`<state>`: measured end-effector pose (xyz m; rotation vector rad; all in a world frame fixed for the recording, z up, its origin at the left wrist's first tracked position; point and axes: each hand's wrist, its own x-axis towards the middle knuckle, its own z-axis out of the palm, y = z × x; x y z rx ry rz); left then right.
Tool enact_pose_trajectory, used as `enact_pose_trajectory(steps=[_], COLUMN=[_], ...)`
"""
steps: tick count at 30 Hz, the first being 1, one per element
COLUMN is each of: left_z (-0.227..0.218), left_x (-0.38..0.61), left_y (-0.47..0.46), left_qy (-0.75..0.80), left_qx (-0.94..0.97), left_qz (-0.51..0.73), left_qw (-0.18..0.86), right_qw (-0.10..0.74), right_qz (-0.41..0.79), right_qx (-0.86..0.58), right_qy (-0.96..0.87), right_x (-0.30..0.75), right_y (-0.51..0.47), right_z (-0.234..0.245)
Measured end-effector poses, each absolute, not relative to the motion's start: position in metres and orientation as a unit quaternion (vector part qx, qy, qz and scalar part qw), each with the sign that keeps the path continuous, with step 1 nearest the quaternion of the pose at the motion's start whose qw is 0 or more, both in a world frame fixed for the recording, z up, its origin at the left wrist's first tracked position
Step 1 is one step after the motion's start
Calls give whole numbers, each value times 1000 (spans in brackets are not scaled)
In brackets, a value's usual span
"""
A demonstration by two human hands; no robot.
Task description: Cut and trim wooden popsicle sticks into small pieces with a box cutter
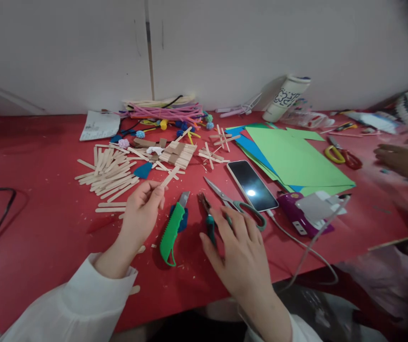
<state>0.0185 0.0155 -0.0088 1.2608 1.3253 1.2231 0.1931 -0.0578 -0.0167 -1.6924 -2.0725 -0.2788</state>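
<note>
My left hand [141, 206] pinches a wooden craft stick [170, 177] between thumb and fingers, its far end pointing up and away. My right hand [238, 242], fingers apart, is over the handles of a pair of pliers [210, 222]; whether it touches them I cannot tell. Between the hands lies a green utility knife [173, 230] with its blade out, partly over a dark blue scrap [183, 219]. Grey-handled scissors [225, 197] lie just beyond my right fingers. A heap of loose craft sticks [109, 171] spreads beyond my left hand.
A phone [252, 185] with a cable lies beside coloured paper sheets [296, 156]. A purple power adapter [302, 216] stands at the right, near another person's hand [398, 159]. Pipe cleaners [164, 112] and a tilted tumbler [286, 99] are along the wall.
</note>
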Motion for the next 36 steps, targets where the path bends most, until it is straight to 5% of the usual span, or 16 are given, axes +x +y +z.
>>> enact_pose_trajectory(steps=[9,20,26,30,36], left_z=[-2,8,4,-3,-7], left_x=[14,-6,0,7,5], left_y=[18,-10,-35,-30,-9], left_qy=[543,602,601,582,559], left_qx=[543,590,720,771,785], left_qz=[440,309,179,174,185], left_qw=[465,441,297,191,194], right_qw=[168,472,468,473,488], right_qz=[43,146,293,259,237], right_qx=[-491,-561,-562,-560,-522], right_qy=[-853,-664,-615,-629,-658], right_x=[137,207,228,222,207], right_y=[-60,-82,-85,-86,-73], right_z=[-24,12,33,34,21])
